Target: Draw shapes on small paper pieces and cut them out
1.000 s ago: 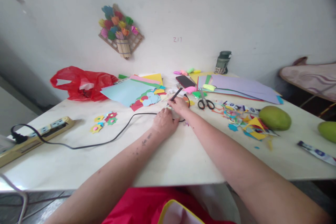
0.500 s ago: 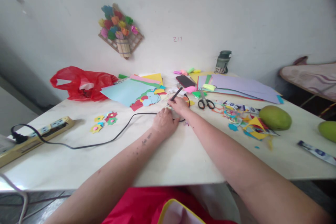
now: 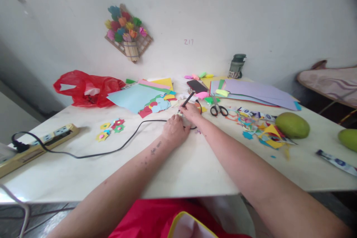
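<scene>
Right hand point(image 3: 192, 112) pinching dark pen point(image 3: 188, 99), mid-table point(image 3: 189, 167), slanted toward far edge. Left hand point(image 3: 174, 131) alongside, fingers bunched, grip unclear; pale piece point(image 3: 180, 113) at fingertips, mostly hidden. Scissors point(image 3: 219, 110) lying right of both.

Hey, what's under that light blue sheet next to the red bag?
A green sheet, a pink sheet and a yellow sheet show past its far edge; anything directly beneath the light blue sheet is covered.
</scene>
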Tool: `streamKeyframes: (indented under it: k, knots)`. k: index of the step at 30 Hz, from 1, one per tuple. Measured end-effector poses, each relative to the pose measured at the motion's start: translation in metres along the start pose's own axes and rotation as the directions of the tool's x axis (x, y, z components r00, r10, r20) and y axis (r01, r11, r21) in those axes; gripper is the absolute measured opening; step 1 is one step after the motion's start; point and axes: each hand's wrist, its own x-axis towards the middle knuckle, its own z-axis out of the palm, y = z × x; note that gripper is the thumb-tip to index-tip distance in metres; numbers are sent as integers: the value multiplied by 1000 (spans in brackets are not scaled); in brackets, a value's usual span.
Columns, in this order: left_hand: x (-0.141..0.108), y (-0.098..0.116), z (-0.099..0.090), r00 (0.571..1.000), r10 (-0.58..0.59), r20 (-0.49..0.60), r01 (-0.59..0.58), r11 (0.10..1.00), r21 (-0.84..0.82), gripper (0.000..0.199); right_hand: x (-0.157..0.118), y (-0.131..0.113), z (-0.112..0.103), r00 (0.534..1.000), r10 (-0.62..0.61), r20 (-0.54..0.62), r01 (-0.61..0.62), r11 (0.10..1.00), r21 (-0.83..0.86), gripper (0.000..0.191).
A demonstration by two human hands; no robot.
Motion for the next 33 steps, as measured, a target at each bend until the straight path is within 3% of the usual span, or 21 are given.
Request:
streamKeyframes:
  k: [33]
  knots:
    - [0,1,-2,1000,15,4,-15,1000,23,45,0,-1,-2,995,84,-60,-92,985,-148,30]
